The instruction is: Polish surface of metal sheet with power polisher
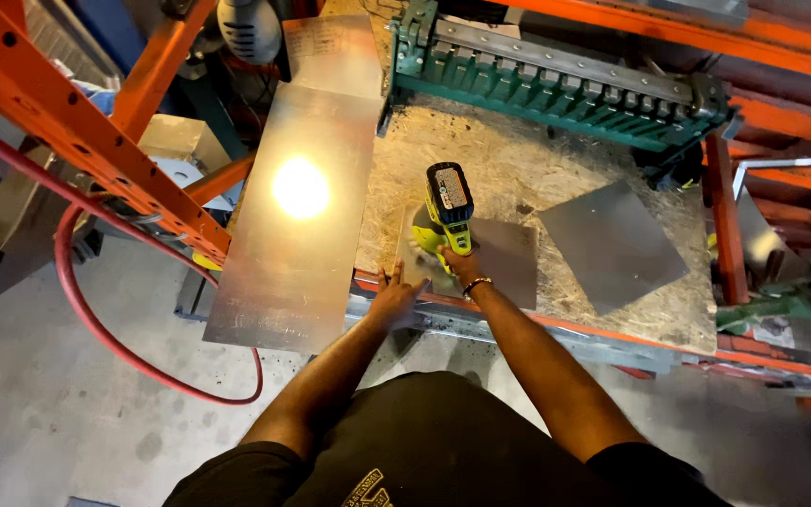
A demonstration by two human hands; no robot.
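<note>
My right hand [459, 267] grips a yellow-green cordless power tool [448, 216] with a black battery on top, held down on a small square metal sheet [504, 263] lying on the chipboard bench [518, 160]. My left hand [394, 299] presses flat with fingers spread on the near left corner of that sheet, at the bench's front edge. The tool's working end is hidden under its body.
A long shiny metal sheet [298, 225] overhangs the bench's left side, glaring with a light reflection. Another square sheet [612, 246] lies to the right. A green metal bending machine [565, 80] stands at the back. Orange rack beams [77, 131] and a red hose [96, 319] are at left.
</note>
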